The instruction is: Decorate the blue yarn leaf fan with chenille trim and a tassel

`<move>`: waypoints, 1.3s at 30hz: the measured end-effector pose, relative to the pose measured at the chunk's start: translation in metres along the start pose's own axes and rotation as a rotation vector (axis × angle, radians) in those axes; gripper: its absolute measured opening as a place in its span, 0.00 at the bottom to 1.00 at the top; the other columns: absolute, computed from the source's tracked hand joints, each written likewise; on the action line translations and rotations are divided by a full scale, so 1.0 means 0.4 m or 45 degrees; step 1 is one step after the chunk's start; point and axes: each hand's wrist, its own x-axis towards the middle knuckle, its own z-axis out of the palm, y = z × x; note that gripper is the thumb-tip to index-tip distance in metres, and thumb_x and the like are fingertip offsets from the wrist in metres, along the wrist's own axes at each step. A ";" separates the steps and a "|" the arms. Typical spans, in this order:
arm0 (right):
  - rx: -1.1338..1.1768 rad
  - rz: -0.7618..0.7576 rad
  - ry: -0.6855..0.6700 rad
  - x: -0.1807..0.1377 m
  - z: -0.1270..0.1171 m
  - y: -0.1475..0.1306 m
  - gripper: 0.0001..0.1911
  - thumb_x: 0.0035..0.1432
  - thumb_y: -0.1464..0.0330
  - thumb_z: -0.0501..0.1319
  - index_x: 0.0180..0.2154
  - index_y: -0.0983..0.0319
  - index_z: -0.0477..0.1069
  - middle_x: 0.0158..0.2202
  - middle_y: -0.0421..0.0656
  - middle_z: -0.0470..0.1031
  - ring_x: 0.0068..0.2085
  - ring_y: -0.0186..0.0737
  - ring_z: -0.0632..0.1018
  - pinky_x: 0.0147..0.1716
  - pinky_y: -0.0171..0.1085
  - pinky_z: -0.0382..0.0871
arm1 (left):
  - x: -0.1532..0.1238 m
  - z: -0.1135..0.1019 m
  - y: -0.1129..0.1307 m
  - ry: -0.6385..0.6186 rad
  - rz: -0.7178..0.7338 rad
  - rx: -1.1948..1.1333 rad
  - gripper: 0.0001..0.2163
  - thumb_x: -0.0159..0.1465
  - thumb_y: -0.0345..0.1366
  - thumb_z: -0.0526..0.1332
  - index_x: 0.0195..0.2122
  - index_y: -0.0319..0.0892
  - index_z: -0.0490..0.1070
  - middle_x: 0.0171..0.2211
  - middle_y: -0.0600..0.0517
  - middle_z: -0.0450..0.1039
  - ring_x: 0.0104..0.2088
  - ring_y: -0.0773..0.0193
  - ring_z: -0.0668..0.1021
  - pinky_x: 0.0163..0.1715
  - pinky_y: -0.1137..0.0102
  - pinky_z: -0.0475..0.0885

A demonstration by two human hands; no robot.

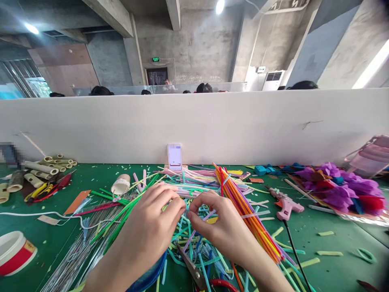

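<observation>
Scissors (197,276) lie near; beyond, your left hand (161,209) and right hand (219,217) curl left of orange pipe cleaners (243,202); whether either grips anything, you cannot tell.

Bright, even light covers the green tabletop (337,267) with only soft shadows, while 2 ceiling lamps (220,6) flare white against the dimmer concrete wall (194,44), a blown-out strip (372,67) glares at upper right, outer edges stretch with wide-angle distortion, and a pixelated patch (11,155) sits far left.
</observation>
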 end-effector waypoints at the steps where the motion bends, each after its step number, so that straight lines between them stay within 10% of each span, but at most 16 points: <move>1: 0.021 0.005 0.027 0.000 -0.001 -0.001 0.04 0.53 0.73 0.62 0.27 0.59 0.74 0.31 0.38 0.79 0.37 0.41 0.77 0.40 0.39 0.67 | 0.001 0.001 0.004 0.005 -0.017 -0.023 0.06 0.69 0.26 0.55 0.38 0.41 0.70 0.38 0.49 0.73 0.48 0.55 0.74 0.51 0.56 0.69; 7: 0.171 0.040 0.161 0.000 0.011 0.006 0.06 0.57 0.64 0.63 0.30 0.59 0.75 0.31 0.39 0.77 0.36 0.41 0.75 0.39 0.39 0.65 | 0.003 0.009 0.022 0.004 -0.324 -0.359 0.07 0.69 0.29 0.54 0.34 0.43 0.69 0.33 0.52 0.71 0.35 0.63 0.74 0.35 0.67 0.70; 15: 0.582 0.172 0.171 0.008 0.034 0.018 0.15 0.58 0.55 0.65 0.32 0.60 0.75 0.33 0.40 0.76 0.34 0.38 0.72 0.35 0.37 0.65 | 0.016 -0.012 0.021 0.018 -0.614 -0.654 0.07 0.69 0.35 0.59 0.33 0.45 0.71 0.33 0.57 0.75 0.35 0.66 0.78 0.37 0.71 0.71; 26: -0.153 -0.074 -0.009 0.000 0.027 0.014 0.05 0.59 0.71 0.64 0.30 0.59 0.74 0.33 0.38 0.79 0.37 0.39 0.76 0.39 0.38 0.65 | -0.007 0.006 -0.025 -0.206 -0.274 -0.255 0.08 0.70 0.28 0.56 0.39 0.46 0.74 0.40 0.52 0.75 0.45 0.59 0.75 0.45 0.63 0.69; 39: 0.199 -0.030 0.197 0.013 0.016 0.026 0.10 0.60 0.61 0.64 0.31 0.60 0.75 0.31 0.40 0.78 0.34 0.40 0.76 0.37 0.39 0.67 | 0.019 0.031 0.012 0.096 -0.618 -0.636 0.06 0.68 0.35 0.61 0.34 0.46 0.75 0.38 0.56 0.78 0.45 0.62 0.77 0.47 0.67 0.69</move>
